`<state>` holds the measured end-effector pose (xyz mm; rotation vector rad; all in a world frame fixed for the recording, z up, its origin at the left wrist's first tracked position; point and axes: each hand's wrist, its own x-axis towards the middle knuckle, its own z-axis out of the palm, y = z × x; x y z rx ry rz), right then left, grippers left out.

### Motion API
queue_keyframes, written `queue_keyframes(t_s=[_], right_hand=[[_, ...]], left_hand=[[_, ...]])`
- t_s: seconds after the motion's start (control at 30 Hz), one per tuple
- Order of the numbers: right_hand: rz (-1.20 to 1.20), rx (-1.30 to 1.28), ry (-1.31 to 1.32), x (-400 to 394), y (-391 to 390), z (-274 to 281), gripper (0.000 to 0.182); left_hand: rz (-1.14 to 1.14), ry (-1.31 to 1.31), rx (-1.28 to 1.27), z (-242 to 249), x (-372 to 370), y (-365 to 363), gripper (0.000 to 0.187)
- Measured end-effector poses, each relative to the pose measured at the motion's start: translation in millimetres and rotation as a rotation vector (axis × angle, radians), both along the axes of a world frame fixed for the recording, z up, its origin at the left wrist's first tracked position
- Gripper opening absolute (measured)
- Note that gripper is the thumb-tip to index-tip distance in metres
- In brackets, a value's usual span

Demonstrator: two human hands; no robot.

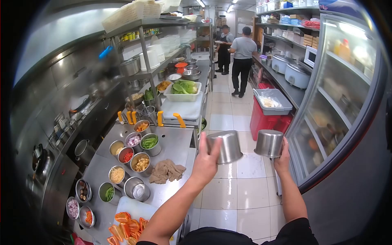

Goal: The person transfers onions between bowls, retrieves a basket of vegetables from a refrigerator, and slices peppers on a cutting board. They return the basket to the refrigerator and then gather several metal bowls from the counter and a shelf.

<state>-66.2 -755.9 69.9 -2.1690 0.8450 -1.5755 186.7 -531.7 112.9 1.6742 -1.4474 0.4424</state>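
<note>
My left hand (204, 166) grips a steel pot (228, 148) from its left side, fingers wrapped round it. The pot is tilted, its flared rim toward the bottom. A second, similar steel pot (269, 143) is in my right hand (281, 160), also with its rim downward. Both are held in the air over the tiled floor, apart from each other. To the left, the steel counter (98, 163) bears several steel pots of cut food, an empty-looking steel pot (136, 188), a crumpled brown cloth (166, 170) and orange pepper pieces (127, 225) on a white cutting board (141, 207).
Yellow-handled knives (179, 119) stand at the counter's back edge. Beyond is a white basket (183, 94) of leafy greens. A glass-door fridge (339, 94) lines the right side, with a red bin (263, 116) before it. Two people (243, 53) stand down the aisle.
</note>
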Motion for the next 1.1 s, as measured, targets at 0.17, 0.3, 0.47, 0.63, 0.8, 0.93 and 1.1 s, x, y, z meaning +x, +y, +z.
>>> queue_keyframes(t_s=[0.17, 0.3, 0.47, 0.63, 0.8, 0.93, 1.1], right_hand=[[-0.041, 0.168, 0.184, -6, -5, -49, 0.038], [0.279, 0.56, 0.233, 31, 20, -82, 0.023], [0.607, 0.906, 0.323, 124, 96, -65, 0.023], [0.84, 1.069, 0.569, 215, 148, -77, 0.027], [0.922, 1.188, 0.755, 273, 169, -123, 0.041], [0.851, 1.29, 0.653, 254, 206, -67, 0.079], [0.786, 0.811, 0.561, 222, 182, -71, 0.074]], left_hand=[[0.154, 0.371, 0.158, -61, 66, 67, 0.065], [0.219, 1.021, 0.325, -56, 84, 168, 0.05], [0.539, 1.164, 0.506, -66, 87, 240, 0.036], [0.63, 1.285, 0.452, -93, 92, 257, 0.032], [0.688, 1.089, 0.323, -102, 76, 279, 0.041], [0.781, 1.009, 0.288, -59, 28, 353, 0.05], [1.234, 1.036, 0.08, -38, -78, 479, 0.039]])
